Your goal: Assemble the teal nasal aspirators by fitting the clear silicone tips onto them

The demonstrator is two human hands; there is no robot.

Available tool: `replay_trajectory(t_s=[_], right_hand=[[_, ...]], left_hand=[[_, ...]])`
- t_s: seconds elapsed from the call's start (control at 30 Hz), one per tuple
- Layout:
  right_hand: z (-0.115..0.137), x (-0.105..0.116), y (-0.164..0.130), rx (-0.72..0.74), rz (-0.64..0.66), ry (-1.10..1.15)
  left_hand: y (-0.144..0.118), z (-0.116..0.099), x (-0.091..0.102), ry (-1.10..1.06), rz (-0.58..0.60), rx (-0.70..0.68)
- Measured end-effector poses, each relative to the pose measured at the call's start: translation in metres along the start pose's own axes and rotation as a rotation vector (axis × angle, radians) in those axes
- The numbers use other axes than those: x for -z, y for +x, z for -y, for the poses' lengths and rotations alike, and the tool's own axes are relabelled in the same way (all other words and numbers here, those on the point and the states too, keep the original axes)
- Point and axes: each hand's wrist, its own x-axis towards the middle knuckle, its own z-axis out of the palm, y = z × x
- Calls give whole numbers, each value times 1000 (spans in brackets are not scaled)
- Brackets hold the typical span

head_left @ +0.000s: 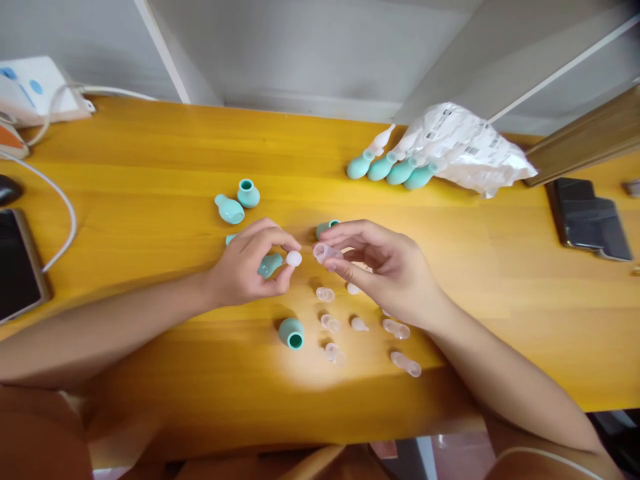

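Your left hand [245,267] closes around a teal bulb [270,265] with a white tip [294,258]; your right hand [385,267] pinches a clear cap [324,252] just beside it, above the desk [150,167]. You appear mid-assembly (parts nearly meeting): next, line the cap's mouth up with the tip.

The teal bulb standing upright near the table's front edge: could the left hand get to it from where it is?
Probably yes: the teal bulb sits just below the left hand with bare table between, though that hand already holds another piece.
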Motion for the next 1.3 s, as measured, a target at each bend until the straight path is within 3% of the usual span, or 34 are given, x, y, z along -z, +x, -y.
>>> replay_trajectory(t_s=[0.3,0.63,1.07,1.3], right_hand=[[-4,-3,3,364,5,-347],[-5,-4,6,436,-49,-268],[-12,1,4,452,-25,-176],[-18,10,9,718,80,-240]], left_hand=[[2,2,-1,-36,-6,-40],[3,2,1,-13,35,-50],[0,1,3,-108,-3,-14],[0,2,2,-154,2,-33]])
